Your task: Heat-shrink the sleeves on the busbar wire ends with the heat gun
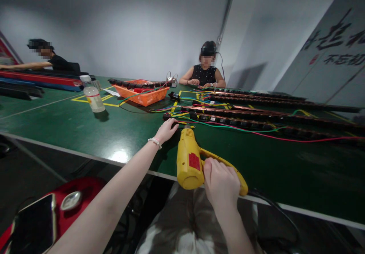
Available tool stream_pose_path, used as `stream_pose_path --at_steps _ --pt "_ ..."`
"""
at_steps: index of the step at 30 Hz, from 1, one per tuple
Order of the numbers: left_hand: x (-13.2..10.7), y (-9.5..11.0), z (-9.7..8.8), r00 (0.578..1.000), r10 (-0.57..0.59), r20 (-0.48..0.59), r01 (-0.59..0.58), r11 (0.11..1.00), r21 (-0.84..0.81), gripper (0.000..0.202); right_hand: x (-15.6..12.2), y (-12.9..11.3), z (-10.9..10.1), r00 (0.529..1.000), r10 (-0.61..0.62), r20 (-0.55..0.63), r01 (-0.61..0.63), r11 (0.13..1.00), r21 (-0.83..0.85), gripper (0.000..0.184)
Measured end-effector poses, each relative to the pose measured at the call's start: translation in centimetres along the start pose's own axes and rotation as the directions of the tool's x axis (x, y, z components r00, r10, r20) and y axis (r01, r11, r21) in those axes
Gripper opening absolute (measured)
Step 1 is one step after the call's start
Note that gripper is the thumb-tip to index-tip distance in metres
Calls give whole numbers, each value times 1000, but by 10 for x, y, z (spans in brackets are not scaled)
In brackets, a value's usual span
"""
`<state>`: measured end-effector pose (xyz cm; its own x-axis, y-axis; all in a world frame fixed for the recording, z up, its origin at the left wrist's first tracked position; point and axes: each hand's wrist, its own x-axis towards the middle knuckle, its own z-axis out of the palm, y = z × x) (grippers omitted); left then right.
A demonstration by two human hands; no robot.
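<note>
My right hand (221, 181) is wrapped round the handle of a yellow electric screwdriver (189, 159), whose tip points away from me at the near end of a long dark strip (256, 124) with coloured wires. My left hand (167, 129) reaches forward with a beaded bracelet on its wrist. Its fingers curl down onto the end of that strip just left of the tool's tip. What the fingers press on is too small to make out.
The green table (57, 121) carries several long strips at the right, an orange basket (144, 94), and a plastic bottle (93, 98). One person sits across the table, another at the far left. A phone (34, 227) lies on a red stool at my lower left.
</note>
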<state>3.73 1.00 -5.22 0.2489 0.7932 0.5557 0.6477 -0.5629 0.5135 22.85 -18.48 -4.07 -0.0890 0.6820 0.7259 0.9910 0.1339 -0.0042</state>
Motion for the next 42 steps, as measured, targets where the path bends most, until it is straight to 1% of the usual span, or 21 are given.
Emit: stream_pose_path --at_steps 5,12,17,21,25,31,37,39,42 --pt "0 -2 0 1000 -20 -11 20 1000 1 18 -1 -10 -1 1000 2 -10 -1 998 68 34" --pt "-1 -3 -1 1000 -19 -17 18 1000 -16 19 -2 -10 -1 1000 -10 -19 12 998 68 36" --pt "-2 -4 -3 1000 -18 -15 17 999 -34 19 2 0 -1 999 -27 -25 29 995 100 37" --pt "-2 -5 -3 1000 -5 -11 5 999 -45 20 5 14 -1 998 -56 -22 58 995 85 37" --pt "-2 -5 -4 1000 -9 -1 9 999 -51 20 7 26 1 999 -36 -35 38 999 39 39" --pt "-3 -5 -4 1000 -11 9 12 998 -62 20 8 44 6 1000 -11 -17 10 998 -56 39" --pt "-3 -4 -4 1000 -5 10 6 998 -69 20 8 50 7 1000 15 -15 -16 996 -85 39" --pt "-2 -4 -4 1000 -4 8 5 998 -65 20 8 50 7 1000 9 -4 -10 996 -93 38" --pt "-1 -5 -3 1000 -5 6 5 998 -64 20 7 48 6 1000 -4 -22 2 996 -93 37"
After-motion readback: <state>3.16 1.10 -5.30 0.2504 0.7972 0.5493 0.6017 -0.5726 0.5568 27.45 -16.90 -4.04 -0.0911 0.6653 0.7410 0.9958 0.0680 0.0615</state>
